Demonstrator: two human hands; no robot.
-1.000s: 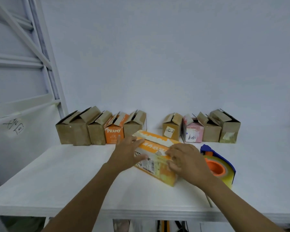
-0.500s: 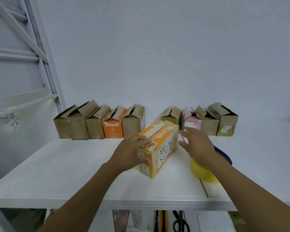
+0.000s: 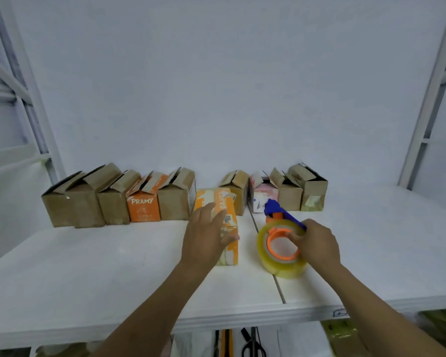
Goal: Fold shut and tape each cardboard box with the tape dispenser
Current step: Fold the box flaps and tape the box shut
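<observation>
An orange and white cardboard box (image 3: pixel 223 202) lies lengthwise on the white table (image 3: pixel 88 266), its far end close to the back row. My left hand (image 3: pixel 206 235) lies over its near end with the thumb down its right side. To the right, my right hand (image 3: pixel 317 243) grips the tape dispenser (image 3: pixel 281 243), a blue frame with an orange hub and a roll of clear yellowish tape. The dispenser stands beside the box, apart from it.
Along the back wall stand several small boxes with raised flaps: brown ones (image 3: pixel 70 202), an orange one marked PRAMY (image 3: pixel 143 204), a pink and white one (image 3: pixel 262 199), more brown ones (image 3: pixel 309 189). A seam (image 3: pixel 276 279) splits the tabletop. Scissors (image 3: pixel 252 343) hang below the front edge.
The orange box has turned from slanted to pointing straight away from me. My right hand left the box and took hold of the tape dispenser. My left hand stayed on the box.
</observation>
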